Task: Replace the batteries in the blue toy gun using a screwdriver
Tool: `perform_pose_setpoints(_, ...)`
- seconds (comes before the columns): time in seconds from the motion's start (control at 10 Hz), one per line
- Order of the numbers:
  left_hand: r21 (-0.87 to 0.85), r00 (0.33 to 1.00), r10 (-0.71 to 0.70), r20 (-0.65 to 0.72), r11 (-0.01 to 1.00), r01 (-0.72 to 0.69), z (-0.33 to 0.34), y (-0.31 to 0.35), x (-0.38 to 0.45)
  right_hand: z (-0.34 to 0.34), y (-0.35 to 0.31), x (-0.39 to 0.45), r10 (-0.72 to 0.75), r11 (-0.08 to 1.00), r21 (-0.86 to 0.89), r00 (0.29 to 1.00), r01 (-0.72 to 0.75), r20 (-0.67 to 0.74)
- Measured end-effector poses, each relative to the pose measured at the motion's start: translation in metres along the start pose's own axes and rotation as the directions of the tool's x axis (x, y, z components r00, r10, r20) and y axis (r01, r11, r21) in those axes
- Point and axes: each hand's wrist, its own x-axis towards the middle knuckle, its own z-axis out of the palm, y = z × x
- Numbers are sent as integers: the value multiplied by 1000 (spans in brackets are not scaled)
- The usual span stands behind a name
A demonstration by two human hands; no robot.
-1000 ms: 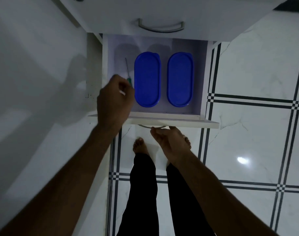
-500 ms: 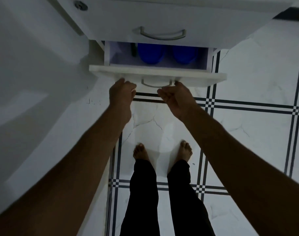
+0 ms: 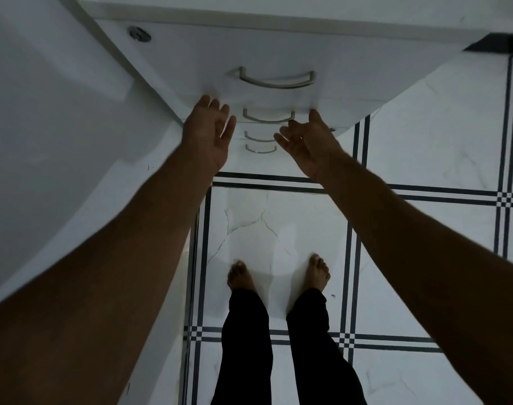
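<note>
Drawer (image 3: 268,119) w/ the screwdriver inside got pushed flush, left hand (image 3: 210,133) & right hand (image 3: 306,141) both flat-fingered, empty, against its front; toy gun not in view.

drawer handles (image 3: 277,78): 4 | hands (image 3: 210,133): 2 | bare feet (image 3: 240,277): 2 | lock (image 3: 139,33): 1

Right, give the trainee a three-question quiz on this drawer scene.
1. True or false: the left hand grips a screwdriver.
2. The right hand is: A) curled round a handle B) open, holding nothing C) out of view.
3. Fill in: the person's feet on the tiled floor are ____.

Key: 1 false; 2 B; 3 bare.
</note>
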Motion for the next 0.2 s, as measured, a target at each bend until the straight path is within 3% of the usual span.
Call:
perform_pose_setpoints(0.1, 137, 1000, -12, 14, 990, 10, -5, -2, -14, -7, 0, -12, 7, 993, -113, 1000, -10, -27)
perform_pose_setpoints(0.2, 475, 993, 113, -17, 876, -91, -12, -7, -42, -16, -2, -41, -117, 934, -345, 991, 88, -63)
